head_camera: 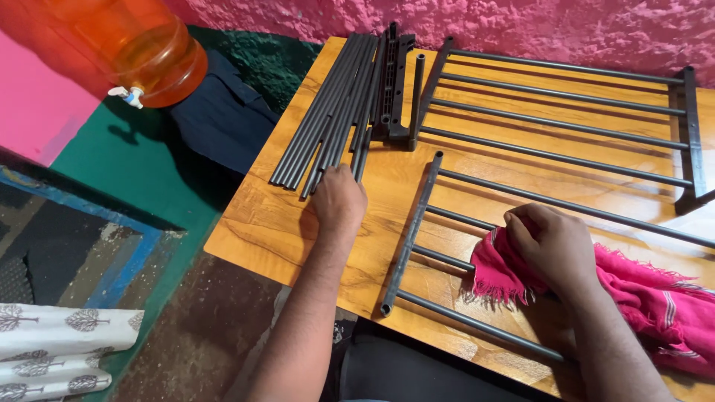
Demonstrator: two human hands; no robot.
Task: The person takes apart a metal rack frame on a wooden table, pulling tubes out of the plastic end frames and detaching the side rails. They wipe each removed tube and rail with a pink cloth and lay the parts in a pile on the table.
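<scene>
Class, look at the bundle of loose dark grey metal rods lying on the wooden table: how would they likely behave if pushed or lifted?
The loose dark grey metal rods are round and thin, so they would probably roll apart on the smooth wooden table if pushed. They look straight and stiff, unlikely to sag. The left hand touches their near ends; lifted together, they could slide past each other.

On the table (pixel 261 231) in front of you, the loose bundle of rods (pixel 328 112) lies at the far left, your left hand (pixel 339 199) at its near ends. Right of the bundle sits the bracket piece (pixel 391 82). Further right lies the far rack (pixel 558 112); nearer you lies the near rack (pixel 424 223), with your right hand (pixel 551 246) and the cloth (pixel 655 298) upon it. Left of the table stands the jug (pixel 149 52).
</scene>
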